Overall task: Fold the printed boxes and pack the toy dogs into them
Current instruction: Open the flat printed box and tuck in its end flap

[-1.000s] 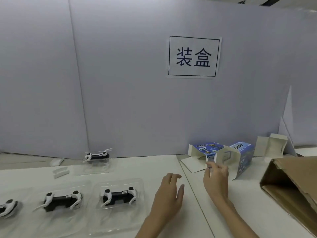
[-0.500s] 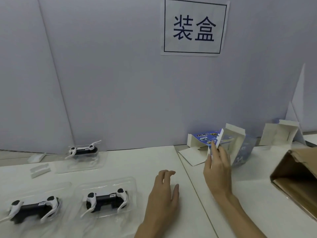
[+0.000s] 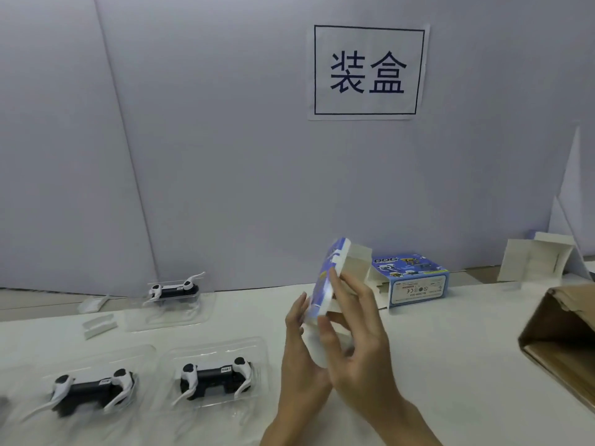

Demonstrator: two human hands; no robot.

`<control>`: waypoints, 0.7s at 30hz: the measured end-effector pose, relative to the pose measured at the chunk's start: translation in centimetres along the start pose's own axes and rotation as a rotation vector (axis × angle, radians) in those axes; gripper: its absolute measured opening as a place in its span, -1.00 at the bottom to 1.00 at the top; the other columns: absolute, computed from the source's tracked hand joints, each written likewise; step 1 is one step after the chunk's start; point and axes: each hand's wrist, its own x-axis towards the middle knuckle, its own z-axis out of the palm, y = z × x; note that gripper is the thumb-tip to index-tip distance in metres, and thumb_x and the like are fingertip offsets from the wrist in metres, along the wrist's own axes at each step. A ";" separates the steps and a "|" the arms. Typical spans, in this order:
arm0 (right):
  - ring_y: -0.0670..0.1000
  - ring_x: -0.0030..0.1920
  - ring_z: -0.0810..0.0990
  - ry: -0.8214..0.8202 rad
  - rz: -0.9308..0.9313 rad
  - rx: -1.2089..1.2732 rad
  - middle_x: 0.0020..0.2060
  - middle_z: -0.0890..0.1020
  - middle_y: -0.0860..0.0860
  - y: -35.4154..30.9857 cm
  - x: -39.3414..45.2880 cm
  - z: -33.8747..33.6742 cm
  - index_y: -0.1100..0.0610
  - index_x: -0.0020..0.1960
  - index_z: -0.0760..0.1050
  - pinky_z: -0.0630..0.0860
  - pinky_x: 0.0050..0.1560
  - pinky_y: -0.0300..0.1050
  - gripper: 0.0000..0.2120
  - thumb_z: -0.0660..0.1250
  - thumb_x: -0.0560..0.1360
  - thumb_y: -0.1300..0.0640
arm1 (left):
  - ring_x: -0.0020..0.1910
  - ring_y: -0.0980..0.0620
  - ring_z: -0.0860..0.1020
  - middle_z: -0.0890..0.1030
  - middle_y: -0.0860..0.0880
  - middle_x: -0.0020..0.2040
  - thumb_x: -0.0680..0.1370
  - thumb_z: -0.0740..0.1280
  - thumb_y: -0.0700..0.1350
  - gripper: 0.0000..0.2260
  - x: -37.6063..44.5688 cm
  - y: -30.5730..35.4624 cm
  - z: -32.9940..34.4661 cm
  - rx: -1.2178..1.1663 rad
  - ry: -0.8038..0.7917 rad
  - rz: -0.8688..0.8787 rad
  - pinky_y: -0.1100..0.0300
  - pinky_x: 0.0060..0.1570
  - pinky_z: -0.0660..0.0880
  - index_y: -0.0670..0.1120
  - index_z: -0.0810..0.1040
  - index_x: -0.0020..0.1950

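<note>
A flattened blue printed box (image 3: pixel 328 278) is lifted above the white table (image 3: pixel 434 342), tilted, its white flaps open at the top. My right hand (image 3: pixel 357 333) grips it from the right side. My left hand (image 3: pixel 299 346) holds its lower left edge. A second blue printed box (image 3: pixel 415 281) lies by the back wall. Black and white toy dogs sit in clear plastic trays: one at front centre (image 3: pixel 214 378), one at front left (image 3: pixel 91 389), one further back (image 3: pixel 174 289).
A brown cardboard carton (image 3: pixel 563 336) lies open on its side at the right edge. A white unfolded box (image 3: pixel 534 260) stands at the back right. Small white plastic pieces (image 3: pixel 98 326) lie at the left. A sign with characters hangs on the grey wall.
My right hand has pulled one blue box away from the wall and lifted it toward me. My left hand rose from the table and took hold of the box.
</note>
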 end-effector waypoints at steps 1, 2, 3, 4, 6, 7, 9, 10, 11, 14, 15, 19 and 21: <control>0.03 0.42 0.52 -0.048 -0.022 0.014 0.54 0.33 0.00 0.0 0.0 -0.1 0.08 0.63 0.25 0.54 0.30 -0.16 -0.47 0.23 0.70 0.02 | 0.30 0.12 0.58 0.55 0.18 0.37 0.44 0.57 0.03 -0.22 0.2 -0.1 -0.2 -0.047 0.052 -0.024 0.06 0.25 0.56 0.29 0.19 0.51; 0.08 0.47 0.47 -0.084 -0.049 0.006 0.57 0.31 0.02 0.3 0.0 -0.3 0.08 0.65 0.19 0.49 0.38 -0.11 -0.44 0.24 0.70 0.05 | 0.27 0.06 0.62 0.61 0.12 0.30 0.46 0.58 -0.06 -0.27 0.6 -0.2 -0.5 -0.108 0.105 -0.038 0.00 0.27 0.54 0.22 0.23 0.47; 0.11 0.50 0.44 -0.097 -0.055 0.000 0.58 0.31 0.03 0.8 0.2 -0.7 0.05 0.66 0.15 0.46 0.42 -0.06 -0.42 0.25 0.69 0.10 | 0.24 0.01 0.64 0.66 0.06 0.25 0.49 0.57 -0.12 -0.33 0.9 -0.2 -0.9 -0.170 0.149 -0.050 -0.03 0.28 0.52 0.16 0.26 0.43; 0.12 0.51 0.43 -0.082 -0.028 -0.001 0.58 0.31 0.03 1.3 0.3 -0.9 0.02 0.66 0.14 0.46 0.43 -0.02 -0.41 0.26 0.68 0.15 | 0.23 -0.01 0.65 0.68 0.03 0.21 0.50 0.55 -0.13 -0.40 1.3 -0.1 -1.4 -0.218 0.168 -0.065 -0.05 0.30 0.50 0.12 0.30 0.40; 0.07 0.56 0.35 0.001 0.117 -0.016 0.60 0.27 -0.02 2.5 0.4 -1.2 -0.04 0.64 0.18 0.50 0.41 0.08 -0.42 0.29 0.68 0.18 | 0.26 0.02 0.63 0.68 0.06 0.22 0.54 0.53 -0.13 -0.47 1.5 0.0 -2.0 -0.203 0.124 -0.083 -0.01 0.30 0.51 0.10 0.34 0.39; 0.01 0.60 0.26 0.036 0.204 -0.078 0.62 0.22 -0.06 3.0 0.3 -1.2 -0.05 0.62 0.22 0.51 0.41 0.09 -0.44 0.30 0.68 0.14 | 0.29 0.07 0.61 0.66 0.12 0.26 0.55 0.53 -0.14 -0.46 1.4 0.0 -2.1 -0.146 0.073 -0.081 0.06 0.30 0.52 0.11 0.34 0.42; -0.13 0.61 0.13 0.000 0.347 -0.213 0.63 0.16 -0.10 4.0 -0.1 -1.2 -0.02 0.54 0.39 0.52 0.40 -0.08 -0.53 0.28 0.65 -0.01 | 0.37 0.16 0.53 0.55 0.27 0.36 0.55 0.53 -0.12 -0.40 1.0 0.1 -2.0 -0.031 -0.043 -0.066 0.23 0.28 0.52 0.16 0.32 0.48; -0.13 0.59 0.17 -0.049 0.399 -0.218 0.61 0.20 -0.09 4.5 -0.3 -1.1 0.01 0.46 0.49 0.49 0.36 -0.26 -0.58 0.27 0.63 -0.05 | 0.40 0.18 0.50 0.50 0.31 0.41 0.56 0.53 -0.11 -0.39 0.8 0.0 -1.8 0.009 -0.084 -0.051 0.30 0.27 0.50 0.18 0.32 0.50; -0.09 0.57 0.24 -0.099 0.431 -0.193 0.57 0.28 -0.08 5.1 -0.5 -1.1 0.03 0.37 0.56 0.43 0.31 -0.44 -0.66 0.29 0.63 -0.02 | 0.42 0.20 0.48 0.46 0.33 0.44 0.57 0.52 -0.10 -0.40 0.7 -0.2 -1.7 0.040 -0.110 -0.029 0.34 0.27 0.48 0.18 0.33 0.51; -0.03 0.48 0.42 -0.151 0.414 -0.134 0.41 0.49 -0.07 6.3 -1.3 -0.6 0.02 0.32 0.55 0.40 0.29 -0.50 -0.73 0.36 0.63 0.17 | 0.47 0.20 0.42 0.39 0.34 0.48 0.58 0.50 -0.12 -0.38 0.4 -0.5 -1.1 0.088 -0.091 0.001 0.35 0.31 0.43 0.15 0.30 0.55; -0.07 0.44 0.46 -0.105 0.442 -0.095 0.38 0.50 -0.07 6.6 -1.4 -0.4 -0.01 0.35 0.49 0.45 0.25 -0.47 -0.68 0.36 0.63 0.19 | 0.49 0.20 0.39 0.36 0.34 0.48 0.58 0.50 -0.13 -0.36 0.3 -0.7 -1.0 0.098 -0.052 -0.012 0.36 0.30 0.42 0.13 0.28 0.56; -0.28 0.38 0.37 0.040 0.664 0.049 0.44 0.33 -0.17 8.3 -0.1 -0.1 -0.14 0.55 0.16 0.46 0.12 -0.49 -0.34 0.43 0.59 0.14 | 0.52 0.35 0.24 0.20 0.33 0.57 0.59 0.47 -0.09 -0.29 0.5 -1.2 -0.9 0.110 -0.013 -0.111 0.38 0.32 0.34 0.18 0.15 0.61; -0.16 0.41 0.42 -0.069 0.767 0.254 0.45 0.40 -0.10 9.1 0.2 0.0 -0.13 0.58 0.08 0.54 0.20 -0.29 -0.30 0.39 0.62 0.19 | 0.54 0.34 0.23 0.18 0.34 0.57 0.63 0.42 -0.09 -0.31 0.7 -1.5 -0.8 0.051 -0.098 -0.179 0.39 0.36 0.33 0.26 0.08 0.58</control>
